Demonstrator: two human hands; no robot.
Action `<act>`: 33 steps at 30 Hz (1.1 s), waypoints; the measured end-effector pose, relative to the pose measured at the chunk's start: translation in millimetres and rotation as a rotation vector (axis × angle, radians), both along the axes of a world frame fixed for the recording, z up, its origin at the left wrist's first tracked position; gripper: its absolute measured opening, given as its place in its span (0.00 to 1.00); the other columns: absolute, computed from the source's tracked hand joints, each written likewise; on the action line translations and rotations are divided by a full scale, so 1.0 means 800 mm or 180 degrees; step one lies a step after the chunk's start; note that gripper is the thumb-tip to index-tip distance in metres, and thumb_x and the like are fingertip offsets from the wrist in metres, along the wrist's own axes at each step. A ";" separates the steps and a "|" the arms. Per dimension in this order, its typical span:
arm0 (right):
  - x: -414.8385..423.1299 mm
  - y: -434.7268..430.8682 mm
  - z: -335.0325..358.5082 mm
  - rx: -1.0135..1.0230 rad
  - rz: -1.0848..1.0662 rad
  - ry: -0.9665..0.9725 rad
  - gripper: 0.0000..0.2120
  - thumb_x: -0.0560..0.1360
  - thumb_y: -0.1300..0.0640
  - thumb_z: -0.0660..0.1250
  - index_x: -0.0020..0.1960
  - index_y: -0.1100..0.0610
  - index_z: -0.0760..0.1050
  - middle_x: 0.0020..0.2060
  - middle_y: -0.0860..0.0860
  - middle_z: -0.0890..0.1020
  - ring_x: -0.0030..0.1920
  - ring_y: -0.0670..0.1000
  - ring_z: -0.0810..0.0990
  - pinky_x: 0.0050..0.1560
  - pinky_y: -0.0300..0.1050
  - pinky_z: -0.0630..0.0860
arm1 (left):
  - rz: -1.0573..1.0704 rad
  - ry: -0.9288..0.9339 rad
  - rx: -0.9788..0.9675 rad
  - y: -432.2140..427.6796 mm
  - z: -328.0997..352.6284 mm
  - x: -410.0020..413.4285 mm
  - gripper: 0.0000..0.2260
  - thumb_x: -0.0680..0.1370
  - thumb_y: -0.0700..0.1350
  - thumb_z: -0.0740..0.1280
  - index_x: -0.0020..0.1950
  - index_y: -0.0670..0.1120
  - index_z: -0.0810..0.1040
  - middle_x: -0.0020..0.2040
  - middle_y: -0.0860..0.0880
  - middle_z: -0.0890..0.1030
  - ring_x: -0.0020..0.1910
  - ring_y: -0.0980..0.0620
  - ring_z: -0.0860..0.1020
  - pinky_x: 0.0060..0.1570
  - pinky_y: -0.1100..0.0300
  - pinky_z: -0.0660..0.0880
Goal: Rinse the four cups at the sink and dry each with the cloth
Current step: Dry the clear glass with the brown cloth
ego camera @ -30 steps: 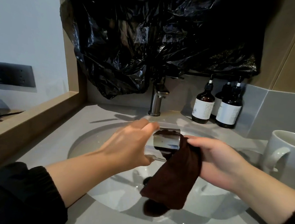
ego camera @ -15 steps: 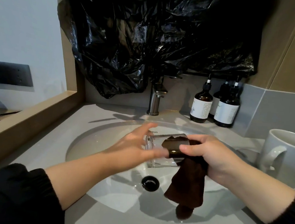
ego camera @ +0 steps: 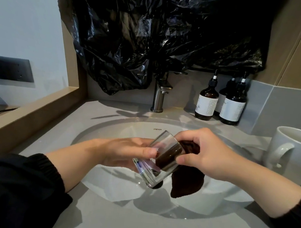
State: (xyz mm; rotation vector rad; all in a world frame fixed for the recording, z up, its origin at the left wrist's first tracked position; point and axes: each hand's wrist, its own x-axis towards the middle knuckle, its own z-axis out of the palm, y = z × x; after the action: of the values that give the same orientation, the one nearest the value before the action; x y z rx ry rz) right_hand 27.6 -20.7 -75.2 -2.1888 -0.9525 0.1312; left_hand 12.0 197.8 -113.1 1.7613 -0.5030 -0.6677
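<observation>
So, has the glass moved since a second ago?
Yes. The glass has dropped away from the faucet toward the person, base tilted down, now overlapping the drain.

Clear glass cup (ego camera: pixel 155 168) — a straight-walled tumbler with a thick base — is held tilted between the two hands. Its base points down and toward the viewer, gripped from the side by the left hand (ego camera: pixel 124 151), and its mouth points up toward the right hand (ego camera: pixel 207 159). Dark brown cloth (ego camera: pixel 187 184): one end is stuffed into the cup's mouth under the right hand's fingers, and the rest hangs below that hand. White mug (ego camera: pixel 295 155) — upright, handle facing left — stands apart, to the right of the right hand. White oval sink (ego camera: pixel 121 187) lies beneath both hands.
</observation>
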 end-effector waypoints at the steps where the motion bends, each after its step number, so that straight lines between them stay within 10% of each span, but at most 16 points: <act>1: 0.000 0.000 0.001 0.0031 0.0015 -0.0007 0.12 0.70 0.67 0.72 0.45 0.51 0.81 0.38 0.48 0.83 0.42 0.47 0.81 0.44 0.36 0.75 | -0.0004 0.0095 -0.0078 0.001 0.000 0.001 0.38 0.63 0.66 0.75 0.68 0.52 0.70 0.61 0.48 0.79 0.62 0.47 0.77 0.66 0.45 0.71; 7: 0.006 -0.001 -0.001 0.0360 -0.0262 -0.0129 0.15 0.70 0.64 0.72 0.51 0.47 0.80 0.44 0.47 0.84 0.46 0.45 0.81 0.55 0.44 0.76 | 0.0646 0.0223 -0.0361 -0.006 0.001 0.001 0.32 0.61 0.51 0.79 0.62 0.48 0.73 0.51 0.43 0.79 0.49 0.46 0.82 0.49 0.52 0.80; 14: 0.031 -0.025 -0.008 0.0284 0.0781 0.1846 0.30 0.66 0.70 0.62 0.65 0.50 0.68 0.60 0.53 0.79 0.62 0.55 0.77 0.64 0.52 0.72 | 0.0656 -0.0165 0.0127 -0.011 0.001 -0.005 0.26 0.69 0.46 0.72 0.66 0.45 0.72 0.53 0.40 0.79 0.48 0.48 0.80 0.46 0.54 0.78; 21: 0.030 -0.012 -0.022 0.1007 -0.0593 0.0244 0.12 0.70 0.65 0.72 0.44 0.48 0.82 0.48 0.43 0.81 0.41 0.35 0.79 0.48 0.34 0.73 | 0.0826 -0.0413 -0.0053 -0.020 0.002 -0.007 0.26 0.68 0.45 0.72 0.66 0.50 0.73 0.56 0.43 0.80 0.48 0.51 0.81 0.44 0.57 0.78; 25: 0.030 -0.019 -0.020 0.0961 -0.0022 0.1513 0.14 0.74 0.47 0.68 0.59 0.47 0.78 0.59 0.52 0.80 0.61 0.51 0.78 0.65 0.50 0.72 | 0.1076 -0.0467 -0.0356 -0.019 0.007 -0.009 0.20 0.69 0.45 0.69 0.61 0.54 0.76 0.47 0.52 0.83 0.44 0.53 0.81 0.42 0.58 0.78; 28: 0.031 -0.030 -0.013 0.0133 0.0471 0.1355 0.24 0.71 0.50 0.71 0.66 0.47 0.71 0.60 0.49 0.79 0.62 0.47 0.77 0.64 0.46 0.72 | 0.1166 -0.0461 -0.0307 -0.014 0.008 -0.008 0.21 0.69 0.47 0.70 0.62 0.51 0.76 0.47 0.49 0.83 0.44 0.52 0.81 0.42 0.57 0.78; 33: 0.037 -0.035 -0.003 -0.0005 0.0037 0.0274 0.12 0.74 0.63 0.69 0.52 0.48 0.81 0.49 0.46 0.80 0.53 0.47 0.80 0.60 0.47 0.74 | 0.0992 -0.0393 -0.0083 -0.017 0.009 -0.010 0.20 0.68 0.47 0.70 0.59 0.52 0.76 0.55 0.43 0.81 0.47 0.51 0.82 0.44 0.59 0.79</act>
State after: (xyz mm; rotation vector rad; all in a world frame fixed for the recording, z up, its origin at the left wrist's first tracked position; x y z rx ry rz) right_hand 57.0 -49.0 -77.5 -2.1613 -0.9172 0.2297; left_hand 3.8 183.8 -106.3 1.8135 -0.3084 -0.3338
